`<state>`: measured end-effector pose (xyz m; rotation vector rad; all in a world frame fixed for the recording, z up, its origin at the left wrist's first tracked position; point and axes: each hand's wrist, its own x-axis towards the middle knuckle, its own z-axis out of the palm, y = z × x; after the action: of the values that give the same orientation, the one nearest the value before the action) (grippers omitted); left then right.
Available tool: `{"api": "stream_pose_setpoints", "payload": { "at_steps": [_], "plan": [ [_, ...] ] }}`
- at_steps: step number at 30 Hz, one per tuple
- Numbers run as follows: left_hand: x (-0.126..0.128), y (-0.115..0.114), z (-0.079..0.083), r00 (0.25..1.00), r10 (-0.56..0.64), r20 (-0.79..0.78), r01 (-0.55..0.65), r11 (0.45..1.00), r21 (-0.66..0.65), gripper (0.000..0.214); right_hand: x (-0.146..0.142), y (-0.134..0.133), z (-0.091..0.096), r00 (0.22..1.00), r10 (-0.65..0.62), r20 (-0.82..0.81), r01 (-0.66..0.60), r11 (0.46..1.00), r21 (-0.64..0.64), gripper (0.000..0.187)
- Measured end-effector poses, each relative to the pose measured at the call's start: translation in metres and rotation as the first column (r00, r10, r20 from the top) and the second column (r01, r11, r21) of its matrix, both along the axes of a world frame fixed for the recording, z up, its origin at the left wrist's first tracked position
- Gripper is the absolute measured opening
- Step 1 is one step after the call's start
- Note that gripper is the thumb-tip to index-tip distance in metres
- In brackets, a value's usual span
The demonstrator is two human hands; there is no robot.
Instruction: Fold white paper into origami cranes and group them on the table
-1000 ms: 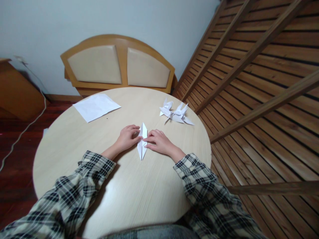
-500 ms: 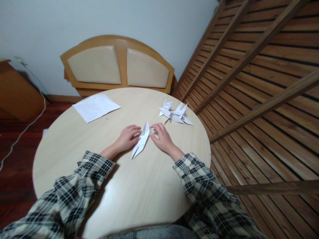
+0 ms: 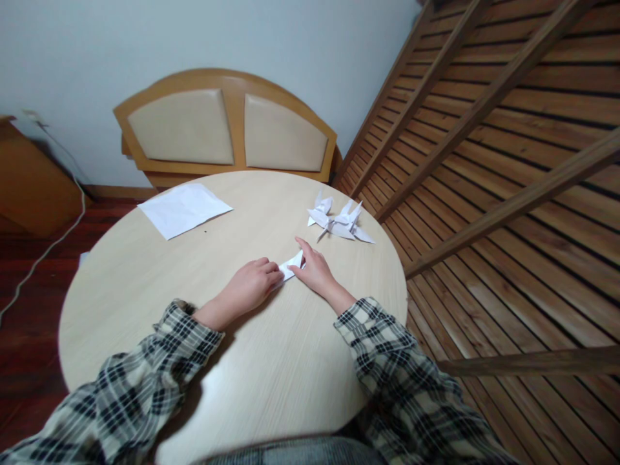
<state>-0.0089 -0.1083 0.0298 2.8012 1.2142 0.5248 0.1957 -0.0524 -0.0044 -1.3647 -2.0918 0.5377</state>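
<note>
A small folded white paper piece [image 3: 292, 265] lies flat on the round light-wood table [image 3: 261, 361], turned almost sideways. My left hand [image 3: 252, 284] covers its near-left end, fingers curled down on it. My right hand [image 3: 312, 268] presses on its right end, with the forefinger stretched along the fold. Most of the paper is hidden under the two hands. Both sleeves are checked flannel.
Two finished white paper cranes [image 3: 339, 219] sit at the table's far right edge. A flat white sheet [image 3: 184, 208] lies at the far left. A padded wooden chair back [image 3: 223, 126] stands behind the table. Slatted wood panels [image 3: 508, 161] rise on the right.
The folded paper has been turned from pointing lengthwise away from me to lying nearly sideways. My left hand moved right onto it; my right hand's forefinger now stretches along it.
</note>
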Motion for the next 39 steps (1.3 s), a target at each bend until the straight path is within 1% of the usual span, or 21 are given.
{"api": "stream_pose_setpoints", "payload": {
  "at_steps": [2, 3, 5, 7, 8, 11, 12, 13, 16, 18, 21, 24, 27, 30, 32, 34, 36, 38, 39],
  "plan": [
    [0.008, -0.014, 0.006, 0.991, 0.067, -0.116, -0.07, 0.997, -0.021, 0.025, 0.001, 0.0, 0.001, 1.0, -0.016, 0.016, 0.016, 1.0, -0.002, 0.079],
    [0.011, -0.019, 0.007, 0.984, 0.111, -0.141, -0.116, 0.993, -0.027, 0.024, 0.001, 0.001, 0.0, 0.999, -0.025, 0.02, 0.025, 1.0, -0.006, 0.079],
    [0.016, -0.027, 0.007, 0.97, 0.176, -0.168, -0.182, 0.983, -0.017, 0.024, 0.002, 0.002, -0.001, 0.999, -0.043, 0.015, 0.043, 0.999, -0.014, 0.078],
    [0.018, -0.028, 0.004, 0.963, 0.208, -0.173, -0.211, 0.978, 0.002, 0.025, 0.004, 0.004, -0.003, 0.998, -0.054, -0.009, 0.054, 0.998, -0.014, 0.073],
    [0.017, -0.026, 0.002, 0.964, 0.207, -0.165, -0.209, 0.978, 0.005, 0.025, 0.005, 0.005, -0.005, 0.998, -0.058, -0.029, 0.058, 0.998, -0.012, 0.066],
    [0.01, -0.015, -0.006, 0.978, 0.188, -0.087, -0.186, 0.982, 0.038, 0.026, 0.008, 0.007, -0.008, 0.992, -0.039, -0.119, 0.037, 0.999, -0.024, 0.032],
    [0.006, -0.01, -0.008, 0.982, 0.179, -0.055, -0.177, 0.983, 0.043, 0.027, 0.009, 0.007, -0.008, 0.988, -0.022, -0.151, 0.018, 1.0, -0.026, 0.024],
    [0.002, -0.006, -0.01, 0.984, 0.175, -0.026, -0.173, 0.984, 0.041, 0.028, 0.01, 0.008, -0.008, 0.984, -0.003, -0.178, -0.001, 1.0, -0.022, 0.021],
    [-0.01, 0.005, -0.014, 0.975, 0.214, 0.064, -0.213, 0.977, -0.013, 0.03, 0.011, 0.007, -0.004, 0.98, 0.039, -0.197, -0.04, 0.999, -0.001, 0.022],
    [-0.016, 0.01, -0.017, 0.96, 0.266, 0.086, -0.265, 0.964, -0.027, 0.032, 0.011, 0.006, 0.0, 0.983, 0.085, -0.163, -0.085, 0.996, 0.01, 0.025],
    [-0.023, 0.017, -0.022, 0.953, 0.265, 0.144, -0.262, 0.964, -0.041, 0.034, 0.01, 0.002, 0.005, 0.976, 0.205, -0.075, -0.202, 0.978, 0.051, 0.03],
    [-0.029, 0.023, -0.028, 0.946, 0.252, 0.205, -0.243, 0.968, -0.068, 0.03, 0.009, -0.002, 0.008, 0.951, 0.31, -0.02, -0.307, 0.948, 0.081, 0.032],
    [-0.035, 0.029, -0.031, 0.942, 0.234, 0.242, -0.208, 0.97, -0.128, 0.029, 0.008, -0.006, 0.01, 0.921, 0.39, -0.011, -0.388, 0.918, 0.083, 0.03],
    [-0.037, 0.031, -0.028, 0.942, 0.195, 0.272, -0.141, 0.968, -0.206, 0.025, 0.008, -0.007, 0.014, 0.882, 0.471, -0.017, -0.469, 0.881, 0.057, 0.027],
    [-0.037, 0.031, -0.024, 0.934, 0.189, 0.303, -0.112, 0.961, -0.253, 0.022, 0.008, -0.008, 0.016, 0.853, 0.521, -0.022, -0.52, 0.854, 0.031, 0.03],
    [-0.037, 0.031, -0.022, 0.925, 0.175, 0.337, -0.08, 0.958, -0.277, 0.021, 0.008, -0.009, 0.018, 0.834, 0.55, -0.035, -0.55, 0.835, 0.009, 0.037],
    [-0.038, 0.031, -0.021, 0.922, 0.148, 0.358, -0.044, 0.958, -0.283, 0.02, 0.007, -0.01, 0.017, 0.828, 0.558, -0.046, -0.559, 0.829, 0.003, 0.043],
    [-0.039, 0.031, -0.022, 0.921, 0.13, 0.366, -0.021, 0.958, -0.287, 0.018, 0.005, -0.011, 0.015, 0.83, 0.556, -0.043, -0.556, 0.831, 0.018, 0.044],
    [-0.04, 0.032, -0.022, 0.922, 0.126, 0.367, -0.015, 0.956, -0.292, 0.017, 0.004, -0.011, 0.014, 0.833, 0.552, -0.037, -0.551, 0.834, 0.033, 0.041]
  ]
}}
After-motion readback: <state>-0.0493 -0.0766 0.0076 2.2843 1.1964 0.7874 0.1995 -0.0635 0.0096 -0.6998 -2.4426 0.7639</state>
